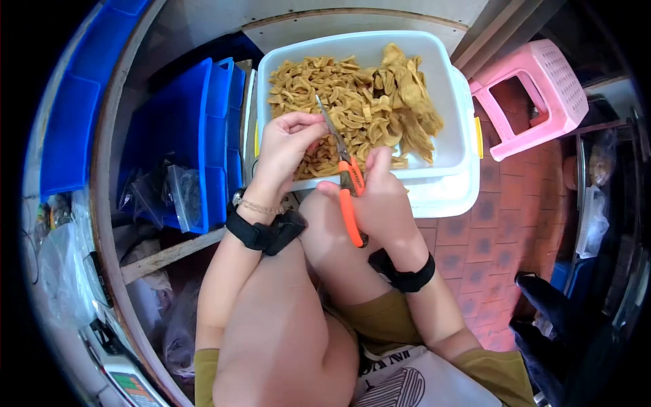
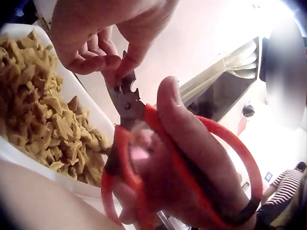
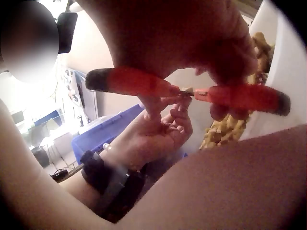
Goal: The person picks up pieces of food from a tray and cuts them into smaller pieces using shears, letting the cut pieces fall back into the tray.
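Orange-handled kitchen scissors (image 1: 350, 178) are gripped by the right hand (image 1: 386, 203), handles slightly apart and blades pointing away from the body. At the blades, the left hand (image 1: 281, 146) has its thumb and fingers pinched together; in the left wrist view these fingertips (image 2: 117, 67) overlap the blade. A small yellowish bit (image 3: 188, 89) shows there in the right wrist view, mostly hidden by fingers; I cannot tell its full shape. Beyond the hands lie many cut yellow-brown strips (image 1: 312, 78) in a white tub (image 1: 444, 74), with larger wrinkled yellow-brown pieces (image 1: 410, 95) at its right side.
Blue plastic bins (image 1: 203, 136) with plastic bags stand at left on a shelf. A pink stool (image 1: 542, 95) stands on the red tiled floor (image 1: 475, 237) at right. A white lid or second tub (image 1: 444, 200) shows under the tub. The person's bare knees are just below the hands.
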### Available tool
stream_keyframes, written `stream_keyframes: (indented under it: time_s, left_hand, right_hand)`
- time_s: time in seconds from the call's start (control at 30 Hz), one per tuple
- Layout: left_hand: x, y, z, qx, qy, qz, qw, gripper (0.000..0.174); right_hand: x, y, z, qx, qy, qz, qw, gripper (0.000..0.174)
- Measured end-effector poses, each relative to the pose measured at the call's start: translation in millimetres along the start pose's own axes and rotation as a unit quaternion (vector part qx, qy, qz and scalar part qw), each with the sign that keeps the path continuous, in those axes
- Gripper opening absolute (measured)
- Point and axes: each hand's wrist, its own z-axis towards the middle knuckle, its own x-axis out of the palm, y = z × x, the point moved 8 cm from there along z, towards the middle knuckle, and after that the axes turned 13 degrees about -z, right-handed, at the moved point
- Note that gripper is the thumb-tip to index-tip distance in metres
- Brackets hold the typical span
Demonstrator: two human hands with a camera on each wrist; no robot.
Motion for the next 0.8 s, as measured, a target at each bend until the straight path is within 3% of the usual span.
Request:
stream_keyframes:
  time_s: [0.47,0.53,0.67,0.73,0.8]
  left_hand:
    - [-9.5,7.5,5.7,-0.002,-0.02,0.006,1.0,0.018]
    - [-11.0,8.3,5.2,-0.012,-0.012,0.008,1.0,0.017]
    - [-6.1,4.4,-1.1,-0.03,-0.017,0.02,0.999,0.013]
    - [-8.6,3.8,0.4,-0.01,-0.024,0.011,1.0,0.014]
    - [-13.3,4.4,2.3,0.009,-0.032,0.001,0.999,0.015]
  right_hand:
    - [1.9,-6.8,-1.7,0.003,-0.008,0.038,0.999,0.067]
    - [3.0,-11.6,-0.9,0.03,0.004,0.101,0.994,0.066]
    - [-6.0,-19.9,6.2,0.017,-0.017,0.012,1.0,0.067]
    - [-10.0,-36.3,2.8,0.14,0.014,0.02,0.99,0.068]
    - [-30.4,-32.9,0.6,0.145,-0.001,0.002,0.99,0.069]
